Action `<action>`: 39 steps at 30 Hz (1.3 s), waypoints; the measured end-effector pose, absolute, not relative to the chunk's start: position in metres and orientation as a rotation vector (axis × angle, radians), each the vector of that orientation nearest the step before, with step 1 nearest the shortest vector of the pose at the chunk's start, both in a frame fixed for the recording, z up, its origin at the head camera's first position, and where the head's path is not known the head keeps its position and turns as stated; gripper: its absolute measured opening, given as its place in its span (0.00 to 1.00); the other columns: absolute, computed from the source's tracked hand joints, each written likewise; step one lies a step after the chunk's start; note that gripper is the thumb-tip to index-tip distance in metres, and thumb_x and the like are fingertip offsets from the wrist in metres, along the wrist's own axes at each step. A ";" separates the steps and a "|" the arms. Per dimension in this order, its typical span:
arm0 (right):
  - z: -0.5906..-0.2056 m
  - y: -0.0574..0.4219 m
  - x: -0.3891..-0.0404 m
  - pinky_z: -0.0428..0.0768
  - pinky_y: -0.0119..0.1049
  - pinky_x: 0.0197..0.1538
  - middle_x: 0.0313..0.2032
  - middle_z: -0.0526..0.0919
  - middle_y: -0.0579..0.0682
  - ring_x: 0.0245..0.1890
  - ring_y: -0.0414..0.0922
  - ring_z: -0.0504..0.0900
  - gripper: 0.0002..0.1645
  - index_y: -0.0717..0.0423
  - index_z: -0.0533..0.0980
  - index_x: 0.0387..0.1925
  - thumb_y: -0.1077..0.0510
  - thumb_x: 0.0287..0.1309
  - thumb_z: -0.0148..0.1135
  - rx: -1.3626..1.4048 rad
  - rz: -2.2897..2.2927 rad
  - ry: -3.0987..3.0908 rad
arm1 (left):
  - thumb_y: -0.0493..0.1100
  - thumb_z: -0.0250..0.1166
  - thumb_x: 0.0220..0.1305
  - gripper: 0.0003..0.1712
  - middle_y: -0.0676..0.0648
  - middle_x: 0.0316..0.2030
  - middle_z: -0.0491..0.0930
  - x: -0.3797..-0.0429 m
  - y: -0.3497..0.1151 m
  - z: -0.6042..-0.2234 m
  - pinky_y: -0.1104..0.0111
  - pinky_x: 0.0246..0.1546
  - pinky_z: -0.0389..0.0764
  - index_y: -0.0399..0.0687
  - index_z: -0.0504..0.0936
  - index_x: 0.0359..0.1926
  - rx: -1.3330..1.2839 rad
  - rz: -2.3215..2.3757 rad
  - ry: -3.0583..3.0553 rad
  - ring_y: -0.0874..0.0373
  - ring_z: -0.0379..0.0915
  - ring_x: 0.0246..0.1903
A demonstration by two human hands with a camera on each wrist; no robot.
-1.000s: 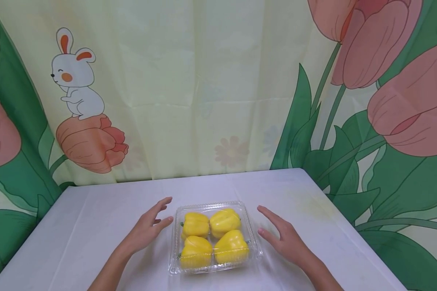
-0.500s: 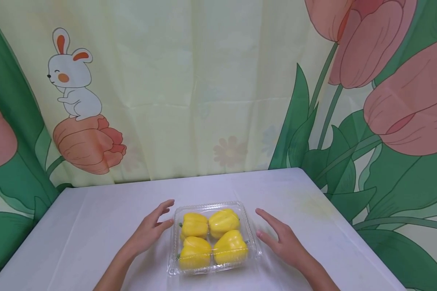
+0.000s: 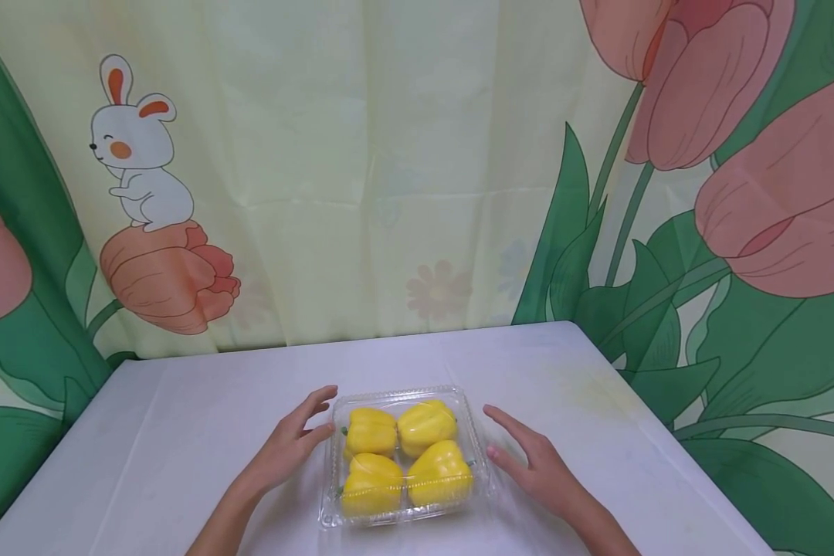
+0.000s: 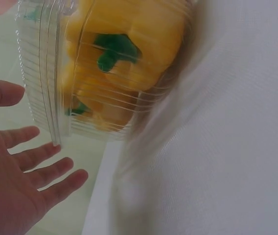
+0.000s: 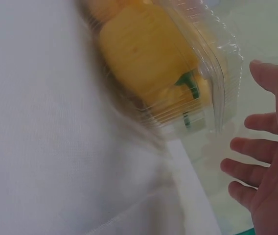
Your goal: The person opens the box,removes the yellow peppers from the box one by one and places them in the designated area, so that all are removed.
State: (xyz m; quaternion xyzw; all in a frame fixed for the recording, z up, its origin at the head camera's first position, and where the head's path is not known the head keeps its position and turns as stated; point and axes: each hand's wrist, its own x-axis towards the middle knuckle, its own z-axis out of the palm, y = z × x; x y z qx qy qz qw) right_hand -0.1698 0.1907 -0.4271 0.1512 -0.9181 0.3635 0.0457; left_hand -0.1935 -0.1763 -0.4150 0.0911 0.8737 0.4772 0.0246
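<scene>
A clear plastic clamshell box (image 3: 405, 513) with its lid down rests on the table, and several yellow bell peppers (image 3: 441, 471) with green stems show through it. On its left side is my left hand (image 3: 285, 448), fingers spread, its tips close to the box's edge; whether they touch cannot be told. My right hand (image 3: 538, 467) hovers off the right side with a small gap, fingers extended. In the left wrist view the ribbed side wall (image 4: 104, 98) stands beside my fingertips. The right wrist view has my right fingers (image 5: 249, 169) apart from the box.
A white cloth (image 3: 194, 425) covers the table. Behind it hangs a pale curtain (image 3: 306, 154) printed with tulips, leaves and a rabbit. The table's far edge runs just below the curtain.
Both hands have drawn slightly inward toward the box, the left moving right and the right moving left. The box and peppers stay in place on the table.
</scene>
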 end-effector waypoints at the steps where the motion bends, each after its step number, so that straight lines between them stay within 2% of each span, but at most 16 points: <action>1: -0.427 0.190 -0.170 0.73 0.55 0.63 0.68 0.70 0.47 0.68 0.50 0.68 0.33 0.44 0.65 0.69 0.44 0.64 0.58 0.464 1.109 -2.804 | 0.45 0.56 0.68 0.31 0.46 0.70 0.63 -0.194 -0.176 -0.415 0.45 0.62 0.70 0.57 0.61 0.70 0.281 1.479 2.699 0.41 0.60 0.69; 12: -0.433 0.187 -0.168 0.72 0.56 0.64 0.67 0.71 0.47 0.68 0.50 0.69 0.34 0.46 0.64 0.69 0.42 0.65 0.55 0.462 1.197 -2.846 | 0.43 0.54 0.69 0.28 0.45 0.69 0.65 -0.193 -0.176 -0.422 0.46 0.62 0.71 0.56 0.63 0.69 0.354 1.569 2.650 0.41 0.64 0.67; 23: -0.435 0.184 -0.165 0.72 0.56 0.64 0.67 0.71 0.47 0.68 0.52 0.68 0.32 0.44 0.66 0.68 0.41 0.65 0.54 0.468 1.245 -2.875 | 0.45 0.53 0.70 0.28 0.44 0.71 0.62 -0.193 -0.172 -0.424 0.43 0.63 0.68 0.56 0.62 0.70 0.267 1.612 2.588 0.39 0.62 0.67; 29: -0.435 0.184 -0.164 0.70 0.61 0.63 0.67 0.71 0.50 0.68 0.55 0.67 0.34 0.45 0.65 0.69 0.40 0.64 0.54 0.455 1.284 -2.901 | 0.46 0.53 0.70 0.28 0.42 0.71 0.61 -0.193 -0.171 -0.425 0.43 0.62 0.69 0.59 0.62 0.69 0.224 1.658 2.510 0.38 0.60 0.68; 33: -0.436 0.186 -0.163 0.67 0.66 0.63 0.67 0.70 0.52 0.69 0.58 0.65 0.38 0.45 0.63 0.70 0.40 0.61 0.58 0.469 1.313 -2.926 | 0.46 0.53 0.71 0.27 0.41 0.71 0.61 -0.194 -0.170 -0.425 0.46 0.60 0.73 0.59 0.62 0.69 0.197 1.706 2.449 0.39 0.61 0.68; 39: -0.437 0.188 -0.163 0.68 0.66 0.62 0.67 0.70 0.52 0.69 0.59 0.65 0.46 0.44 0.62 0.70 0.39 0.52 0.67 0.517 1.312 -2.943 | 0.48 0.53 0.70 0.28 0.38 0.70 0.62 -0.194 -0.169 -0.425 0.49 0.52 0.80 0.60 0.62 0.69 0.121 1.744 2.388 0.39 0.64 0.65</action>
